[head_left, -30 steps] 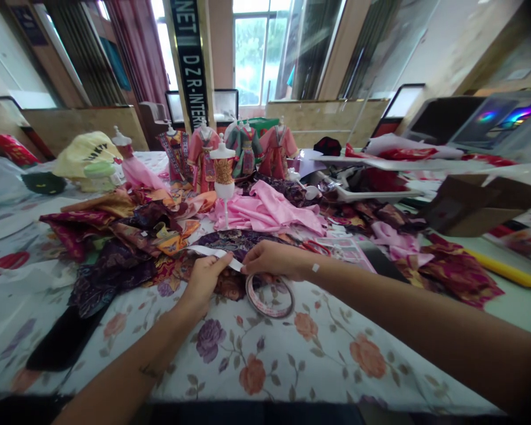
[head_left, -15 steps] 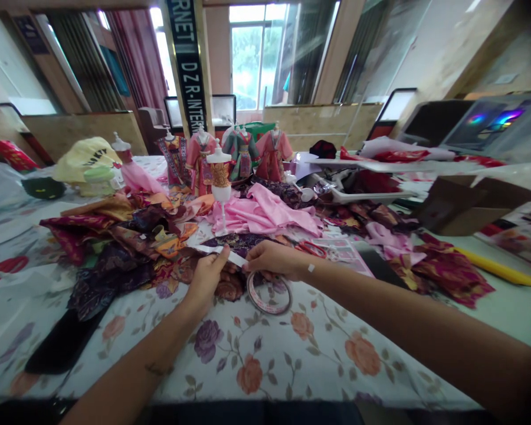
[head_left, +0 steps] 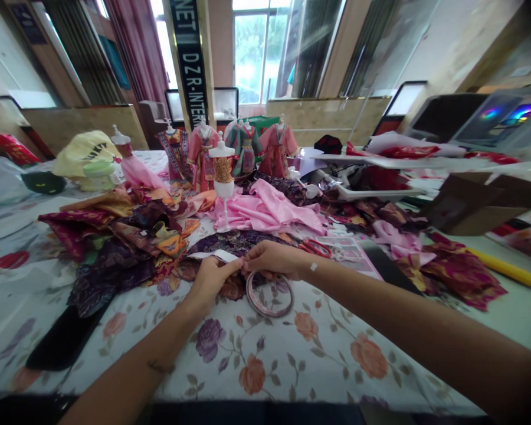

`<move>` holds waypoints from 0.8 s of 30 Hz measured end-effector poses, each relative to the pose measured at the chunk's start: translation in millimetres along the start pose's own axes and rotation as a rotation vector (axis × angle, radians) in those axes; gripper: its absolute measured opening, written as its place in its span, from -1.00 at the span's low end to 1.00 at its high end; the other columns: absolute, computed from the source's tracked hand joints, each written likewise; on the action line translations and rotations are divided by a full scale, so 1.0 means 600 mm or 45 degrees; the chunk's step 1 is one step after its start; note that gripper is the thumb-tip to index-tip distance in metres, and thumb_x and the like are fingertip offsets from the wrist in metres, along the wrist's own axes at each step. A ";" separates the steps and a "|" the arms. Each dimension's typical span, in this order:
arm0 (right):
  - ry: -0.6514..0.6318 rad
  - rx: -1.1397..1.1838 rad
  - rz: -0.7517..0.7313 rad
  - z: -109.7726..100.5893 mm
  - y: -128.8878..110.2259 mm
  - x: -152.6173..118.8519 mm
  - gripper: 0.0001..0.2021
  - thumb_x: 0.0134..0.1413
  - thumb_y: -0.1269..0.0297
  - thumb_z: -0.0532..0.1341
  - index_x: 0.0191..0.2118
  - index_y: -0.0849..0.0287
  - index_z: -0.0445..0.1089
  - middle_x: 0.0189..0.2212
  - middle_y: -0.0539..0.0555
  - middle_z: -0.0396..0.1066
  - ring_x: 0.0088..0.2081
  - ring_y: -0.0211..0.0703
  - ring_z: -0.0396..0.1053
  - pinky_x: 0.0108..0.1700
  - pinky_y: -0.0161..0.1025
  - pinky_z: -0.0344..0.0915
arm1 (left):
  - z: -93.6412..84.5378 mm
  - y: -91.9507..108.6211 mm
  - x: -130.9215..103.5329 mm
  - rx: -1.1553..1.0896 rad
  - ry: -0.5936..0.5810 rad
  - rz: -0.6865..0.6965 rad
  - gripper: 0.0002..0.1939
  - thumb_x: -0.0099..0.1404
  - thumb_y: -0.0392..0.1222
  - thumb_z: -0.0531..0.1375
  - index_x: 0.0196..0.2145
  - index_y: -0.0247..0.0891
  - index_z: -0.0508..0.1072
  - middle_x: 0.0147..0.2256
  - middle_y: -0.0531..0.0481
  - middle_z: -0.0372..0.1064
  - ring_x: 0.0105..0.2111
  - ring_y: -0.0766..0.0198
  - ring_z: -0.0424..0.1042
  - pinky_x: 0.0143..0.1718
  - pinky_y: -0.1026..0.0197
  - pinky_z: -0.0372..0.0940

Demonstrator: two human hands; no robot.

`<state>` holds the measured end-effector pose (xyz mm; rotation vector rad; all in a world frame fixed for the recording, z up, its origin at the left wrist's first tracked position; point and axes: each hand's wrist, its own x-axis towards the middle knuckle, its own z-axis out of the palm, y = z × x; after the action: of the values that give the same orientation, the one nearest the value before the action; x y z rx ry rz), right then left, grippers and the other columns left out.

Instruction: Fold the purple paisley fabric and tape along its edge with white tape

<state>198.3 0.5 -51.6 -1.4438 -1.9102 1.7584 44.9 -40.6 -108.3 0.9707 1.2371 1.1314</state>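
A white strip of tape [head_left: 223,255] lies along the edge of a dark patterned fabric piece [head_left: 223,243]. My left hand [head_left: 212,277] is closed at the strip and fabric, its thumb stretched right to touch my right fingertips. My right hand [head_left: 269,258] is closed in a pinch at the strip's right end. A roll of tape [head_left: 269,313] hangs or rests just below the right hand; its top is hidden behind the fingers. Just beyond the hands stands a small white dress form [head_left: 223,171] with a gold-orange bodice.
Pink cloth [head_left: 269,212] and patterned scraps [head_left: 115,236] spread behind and left. Red-handled scissors [head_left: 316,248] lie right of the hands. Several dressed mini mannequins [head_left: 245,144] stand at the back. An open cardboard box [head_left: 451,203] sits right. A floral tablecloth [head_left: 301,354] covers the table.
My left thumb has slid right along the strip and now meets my right fingertips. The right hand and the tape roll have stayed nearly in place. The view has shifted slightly.
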 end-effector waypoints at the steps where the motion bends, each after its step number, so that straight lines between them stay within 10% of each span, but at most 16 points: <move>1: 0.000 0.000 -0.023 0.000 0.001 0.000 -0.86 -0.01 0.45 0.18 -0.50 0.31 0.45 -0.79 -0.12 0.22 -0.79 -0.50 -0.02 -0.76 -0.49 -0.10 | 0.001 -0.001 0.000 -0.022 0.001 0.004 -0.68 -0.08 -0.05 0.36 -0.47 -0.37 0.48 -0.56 0.02 0.42 -0.60 0.39 0.34 -0.57 0.36 0.19; 14: 0.029 0.759 -0.068 0.039 0.028 -0.013 -0.82 0.02 0.39 0.09 -0.50 0.28 0.39 -0.74 -0.10 0.23 -0.79 -0.51 -0.11 -0.78 -0.50 -0.18 | 0.017 0.009 -0.009 -0.437 -0.049 -0.100 -0.67 -0.14 -0.08 0.39 -0.62 -0.38 0.40 -0.69 0.04 0.34 -0.72 0.38 0.28 -0.67 0.33 0.19; 24: 0.025 1.378 -0.064 0.077 0.054 -0.004 -0.80 0.08 0.38 0.04 -0.48 0.28 0.34 -0.84 -0.18 0.01 -0.81 -0.50 -0.23 -0.79 -0.52 -0.25 | 0.036 0.001 -0.005 -0.337 0.196 -0.134 -0.64 -0.09 -0.04 0.36 -0.68 -0.35 0.33 -0.83 0.15 0.13 -0.87 0.46 0.05 -0.84 0.38 -0.06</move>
<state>185.2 -37.5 -90.9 -0.9391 -0.6657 2.1540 66.6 -42.4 -104.7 0.6226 1.2086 1.2673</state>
